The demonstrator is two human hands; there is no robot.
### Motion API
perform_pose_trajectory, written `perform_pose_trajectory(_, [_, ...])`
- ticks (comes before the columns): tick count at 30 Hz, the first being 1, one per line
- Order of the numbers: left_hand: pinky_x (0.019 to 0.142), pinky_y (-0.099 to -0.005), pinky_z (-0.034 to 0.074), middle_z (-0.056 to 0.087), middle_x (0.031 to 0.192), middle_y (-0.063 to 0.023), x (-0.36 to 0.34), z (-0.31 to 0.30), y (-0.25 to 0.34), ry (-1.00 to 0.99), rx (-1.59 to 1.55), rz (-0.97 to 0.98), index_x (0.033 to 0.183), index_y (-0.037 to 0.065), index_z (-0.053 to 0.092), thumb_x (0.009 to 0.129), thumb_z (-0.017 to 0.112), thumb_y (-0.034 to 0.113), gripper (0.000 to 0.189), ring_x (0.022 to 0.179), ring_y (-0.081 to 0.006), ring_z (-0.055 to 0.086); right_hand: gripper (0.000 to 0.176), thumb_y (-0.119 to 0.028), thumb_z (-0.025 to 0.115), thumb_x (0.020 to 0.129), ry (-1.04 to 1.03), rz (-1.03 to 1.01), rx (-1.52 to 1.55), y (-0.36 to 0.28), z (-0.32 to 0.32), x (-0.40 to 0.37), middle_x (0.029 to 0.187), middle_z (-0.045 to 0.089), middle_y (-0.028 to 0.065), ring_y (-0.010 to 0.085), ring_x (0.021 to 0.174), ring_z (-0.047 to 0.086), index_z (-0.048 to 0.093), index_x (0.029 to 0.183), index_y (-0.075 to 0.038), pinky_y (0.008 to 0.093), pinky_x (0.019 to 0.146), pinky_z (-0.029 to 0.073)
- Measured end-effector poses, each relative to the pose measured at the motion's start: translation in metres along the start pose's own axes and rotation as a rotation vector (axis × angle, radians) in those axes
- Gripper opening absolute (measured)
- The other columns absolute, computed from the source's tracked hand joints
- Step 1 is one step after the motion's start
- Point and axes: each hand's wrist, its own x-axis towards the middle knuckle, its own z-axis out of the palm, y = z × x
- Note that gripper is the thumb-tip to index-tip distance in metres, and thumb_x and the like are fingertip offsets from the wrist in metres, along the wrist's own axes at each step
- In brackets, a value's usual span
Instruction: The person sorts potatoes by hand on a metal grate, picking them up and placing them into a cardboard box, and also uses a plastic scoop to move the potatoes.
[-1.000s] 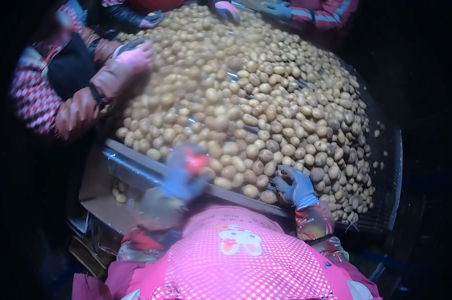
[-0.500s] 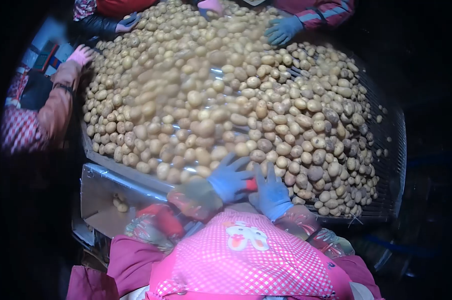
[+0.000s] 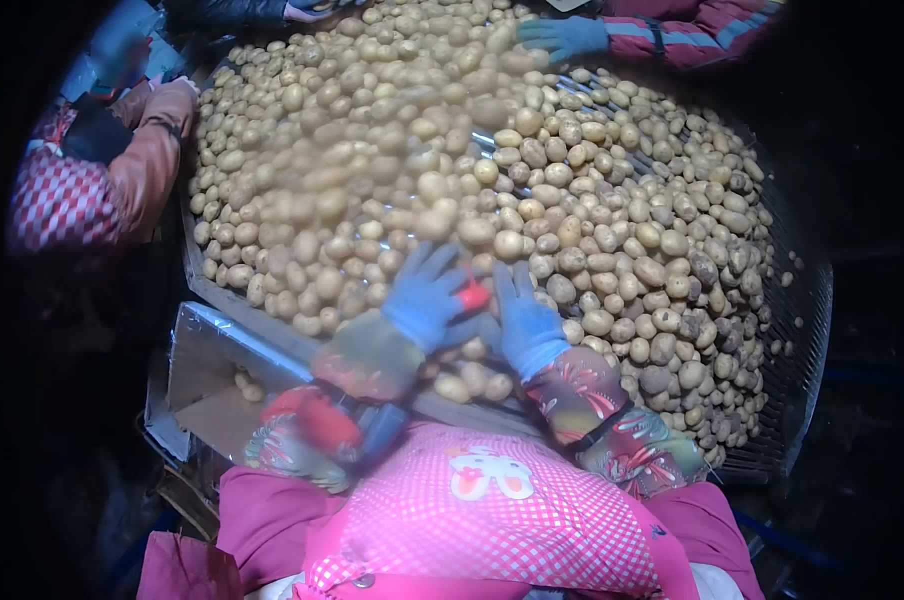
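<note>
Both hands wear blue gloves and reach over the near side of a large spread of potatoes (image 3: 652, 240). My left hand (image 3: 422, 300) lies on the potatoes with its fingers stretched out. A small red patch (image 3: 474, 291) shows at its inner finger side. Close on its right is my right hand (image 3: 527, 320), fingers straight and pointing forward, next to the potatoes. Neither hand is closed around a potato. Between my wrists, several loose potatoes (image 3: 467, 381) sit close to the table's near edge. Patterned sleeves cover both forearms.
Dark slats (image 3: 802, 350) show at the table's right end. An open box (image 3: 207, 365) with a few potatoes stands at the near left. Across the table rests a co-worker's blue-gloved hand (image 3: 567, 38). Another person's sleeve (image 3: 147, 165) is at the left edge.
My hands have moved forward onto the potatoes and slightly apart, with several potatoes now showing between my wrists. The view has shifted. The left co-worker's arm has changed position.
</note>
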Motion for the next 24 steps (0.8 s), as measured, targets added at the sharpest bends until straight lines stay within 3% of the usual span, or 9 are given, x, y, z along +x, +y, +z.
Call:
perform_pose_trajectory(4, [0.111,-0.0621,0.030,0.063,0.122,-0.0069,0.004,-0.001,-0.010,0.070,0.083,-0.082,0.108,0.021,0.073,0.080,0.074,0.040,0.034,0.125,-0.0372,0.051,0.073,-0.027,0.068,0.087,-0.053,0.115,0.147,-0.002,-0.002,0.043,0.138,0.050,0.0262,0.0441,0.108,0.062,0.038,0.149,-0.006,0.0506,0.092,0.052])
perform_pose_trajectory(8, [0.107,-0.0594,0.036,0.065,0.115,-0.0087,0.019,-0.012,-0.033,0.074,0.151,-0.185,0.101,0.021,0.074,0.082,0.075,0.036,0.024,0.125,-0.0355,0.053,0.058,-0.028,0.072,0.088,0.467,-0.108,0.272,0.021,-0.002,0.062,0.122,0.060,0.0218,0.0326,0.097,0.066,0.052,0.137,-0.005,0.0403,0.086,0.055])
perform_pose_trajectory(11, [0.102,-0.0564,0.038,0.063,0.114,-0.0050,0.011,-0.020,-0.057,0.270,0.298,-0.139,0.103,0.019,0.072,0.082,0.073,0.033,0.026,0.113,-0.0317,0.055,0.056,-0.030,0.072,0.087,0.350,0.178,0.618,0.026,-0.051,0.030,0.119,0.062,0.0198,0.0329,0.096,0.065,0.055,0.134,-0.004,0.0386,0.087,0.054])
perform_pose_trajectory(14, [0.096,-0.0521,0.042,0.063,0.113,-0.0080,0.004,-0.042,-0.080,0.219,0.156,-0.400,0.107,0.016,0.071,0.081,0.074,0.031,0.030,0.111,-0.0363,0.054,0.055,-0.030,0.073,0.086,0.297,0.165,0.430,0.052,-0.075,-0.025,0.115,0.064,0.0185,0.0334,0.098,0.066,0.056,0.131,-0.004,0.0398,0.087,0.054])
perform_pose_trajectory(17, [0.088,-0.0502,0.044,0.063,0.106,-0.0120,-0.010,-0.053,-0.075,0.421,0.377,-0.344,0.111,0.013,0.069,0.080,0.074,0.032,0.036,0.103,-0.0392,0.055,0.061,-0.023,0.078,0.084,0.104,0.183,0.283,0.048,-0.083,-0.084,0.121,0.063,0.0222,0.0354,0.104,0.065,0.053,0.137,-0.004,0.0402,0.090,0.055])
perform_pose_trajectory(19, [0.077,-0.0501,0.044,0.060,0.092,-0.0130,-0.003,-0.070,-0.011,0.369,0.085,-0.316,0.102,0.012,0.067,0.078,0.072,0.028,0.029,0.087,-0.0381,0.055,0.068,-0.024,0.078,0.082,-0.014,0.102,0.276,0.040,-0.081,-0.119,0.130,0.057,0.0246,0.0391,0.110,0.063,0.048,0.141,-0.005,0.0435,0.091,0.055])
perform_pose_trajectory(22, [0.069,-0.0457,0.044,0.057,0.086,-0.0105,-0.003,-0.061,0.059,0.106,-0.101,0.131,0.089,0.015,0.065,0.075,0.073,0.023,0.017,0.082,-0.0323,0.056,0.078,-0.021,0.078,0.081,-0.299,0.190,0.077,0.022,-0.058,-0.131,0.142,0.046,0.0261,0.0441,0.119,0.058,0.040,0.146,-0.005,0.0480,0.096,0.052])
perform_pose_trajectory(23, [0.077,-0.0474,0.046,0.058,0.090,-0.0088,-0.019,-0.031,0.073,0.147,-0.262,0.175,0.092,0.017,0.067,0.076,0.075,0.027,0.021,0.091,-0.0331,0.057,0.078,-0.020,0.077,0.080,-0.243,0.179,0.071,0.024,-0.037,-0.127,0.143,0.044,0.0255,0.0446,0.119,0.057,0.039,0.147,-0.006,0.0488,0.097,0.052])
perform_pose_trajectory(24, [0.091,-0.0513,0.043,0.060,0.101,-0.0066,-0.027,-0.014,0.088,-0.008,-0.300,0.257,0.099,0.019,0.069,0.077,0.077,0.033,0.027,0.104,-0.0334,0.055,0.079,-0.019,0.076,0.080,-0.189,0.167,0.064,0.032,-0.007,-0.122,0.144,0.042,0.0248,0.0451,0.120,0.056,0.038,0.148,-0.007,0.0495,0.097,0.051])
